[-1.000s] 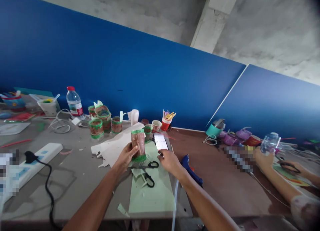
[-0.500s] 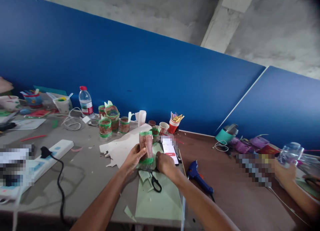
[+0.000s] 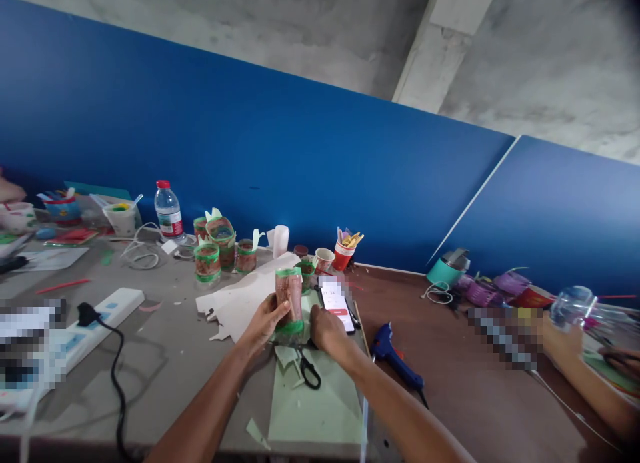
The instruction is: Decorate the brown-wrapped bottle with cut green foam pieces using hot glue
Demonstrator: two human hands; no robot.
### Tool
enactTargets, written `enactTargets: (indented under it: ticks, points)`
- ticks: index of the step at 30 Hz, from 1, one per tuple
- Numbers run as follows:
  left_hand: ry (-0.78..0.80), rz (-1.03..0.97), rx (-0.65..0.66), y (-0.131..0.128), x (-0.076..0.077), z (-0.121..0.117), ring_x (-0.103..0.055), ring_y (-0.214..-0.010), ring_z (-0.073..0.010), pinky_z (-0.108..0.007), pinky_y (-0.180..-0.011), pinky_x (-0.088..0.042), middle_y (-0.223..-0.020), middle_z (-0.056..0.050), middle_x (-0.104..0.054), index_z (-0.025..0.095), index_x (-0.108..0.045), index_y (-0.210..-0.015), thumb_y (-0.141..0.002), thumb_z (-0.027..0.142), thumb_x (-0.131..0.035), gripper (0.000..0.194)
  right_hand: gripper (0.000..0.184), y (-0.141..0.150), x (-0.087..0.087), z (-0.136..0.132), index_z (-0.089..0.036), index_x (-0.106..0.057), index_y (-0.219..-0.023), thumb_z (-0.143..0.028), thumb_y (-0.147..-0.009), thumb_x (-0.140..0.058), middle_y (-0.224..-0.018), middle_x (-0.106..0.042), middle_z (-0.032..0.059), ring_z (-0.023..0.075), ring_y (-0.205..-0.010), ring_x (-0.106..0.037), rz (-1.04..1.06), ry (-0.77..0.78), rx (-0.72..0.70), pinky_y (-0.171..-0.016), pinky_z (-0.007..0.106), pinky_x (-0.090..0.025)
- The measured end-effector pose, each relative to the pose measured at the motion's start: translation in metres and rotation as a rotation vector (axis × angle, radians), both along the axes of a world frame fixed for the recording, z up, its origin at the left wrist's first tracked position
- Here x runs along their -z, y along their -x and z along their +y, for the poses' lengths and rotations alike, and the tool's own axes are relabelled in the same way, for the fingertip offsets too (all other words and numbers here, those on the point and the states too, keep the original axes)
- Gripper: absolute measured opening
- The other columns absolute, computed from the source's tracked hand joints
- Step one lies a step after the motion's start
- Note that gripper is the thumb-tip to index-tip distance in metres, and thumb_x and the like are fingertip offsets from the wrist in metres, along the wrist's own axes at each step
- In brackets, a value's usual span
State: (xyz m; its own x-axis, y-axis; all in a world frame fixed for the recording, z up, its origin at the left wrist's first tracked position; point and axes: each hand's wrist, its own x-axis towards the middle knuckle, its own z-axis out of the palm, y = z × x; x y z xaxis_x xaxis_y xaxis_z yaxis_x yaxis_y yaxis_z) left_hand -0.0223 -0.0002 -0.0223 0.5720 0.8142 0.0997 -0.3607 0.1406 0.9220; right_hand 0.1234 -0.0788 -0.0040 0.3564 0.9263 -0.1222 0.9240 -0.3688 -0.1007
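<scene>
Left hand (image 3: 263, 323) closes around upright decorated bottle (image 3: 289, 297); right hand (image 3: 324, 328), curled, grip unclear, beside phone (image 3: 336, 303); bottle risks tipping onto scissors (image 3: 306, 367).

I see both my forearms reaching forward from the bottom edge, bare to the elbow, converging toward the middle. My left hand (image 3: 263, 323) is raised a little, palm turned inward, thumb up and fingers curled round in a grasp. My right hand (image 3: 325, 329) sits just beside it, lower, knuckles up, the fingers bent and tucked down so I cannot make out the fingertips. The two hands are near but not touching
</scene>
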Motion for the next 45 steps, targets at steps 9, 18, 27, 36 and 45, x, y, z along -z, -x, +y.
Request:
enactTargets:
  ticks: [9,18,27,36,45]
  points:
    - [0.014,-0.009,-0.014,-0.001,0.004,0.002,-0.063,-0.089,-0.0247,-0.033,-0.079,-0.047,-0.095,-0.010,-0.070,0.013,-0.065,-0.097,-0.063,0.047,-0.078,0.050,0.027,-0.017,-0.009,-0.002,-0.015,-0.065,-0.105,-0.015,-0.080,-0.057,-0.099,-0.073,0.0133,0.0229,-0.091,-0.068,0.109,-0.044,-0.008,-0.065,0.024,-0.042]
    - [0.041,-0.020,0.004,-0.002,0.006,0.002,-0.064,-0.093,-0.0255,-0.031,-0.078,-0.047,-0.102,-0.011,-0.070,0.013,-0.064,-0.102,-0.063,0.048,-0.078,0.054,0.026,-0.022,-0.010,-0.003,-0.017,-0.069,-0.103,-0.016,-0.080,-0.056,-0.104,-0.070,0.0131,0.0244,-0.095,-0.066,0.104,-0.038,-0.063,-0.070,0.026,-0.042]
    - [-0.003,0.020,-0.022,0.001,0.001,0.002,-0.063,-0.084,-0.0235,-0.030,-0.073,-0.047,-0.092,-0.009,-0.070,0.013,-0.065,-0.095,-0.064,0.048,-0.077,0.049,0.026,-0.008,-0.002,0.002,-0.013,-0.068,-0.095,-0.007,-0.072,-0.058,-0.113,-0.063,0.0176,0.0261,-0.087,-0.067,0.150,-0.064,-0.037,-0.067,0.029,-0.045]
    - [0.033,0.022,-0.010,0.000,0.001,-0.001,-0.063,-0.094,-0.0259,-0.034,-0.082,-0.048,-0.101,-0.011,-0.069,0.012,-0.065,-0.102,-0.065,0.045,-0.078,0.051,0.005,-0.037,-0.014,0.003,-0.017,-0.053,-0.073,-0.014,-0.071,-0.051,-0.059,-0.055,-0.0035,0.0098,-0.041,-0.051,0.662,-0.338,0.020,-0.044,0.021,-0.038]
    - [0.040,-0.036,0.075,-0.003,0.000,-0.004,-0.058,-0.113,-0.0334,-0.038,-0.090,-0.047,-0.118,-0.016,-0.066,0.012,-0.062,-0.112,-0.064,0.045,-0.079,0.060,0.020,-0.030,-0.044,0.011,-0.019,-0.048,-0.079,-0.028,-0.063,-0.055,-0.058,-0.047,-0.0085,0.0071,-0.042,-0.042,1.087,-0.728,-0.059,-0.042,0.020,-0.035]
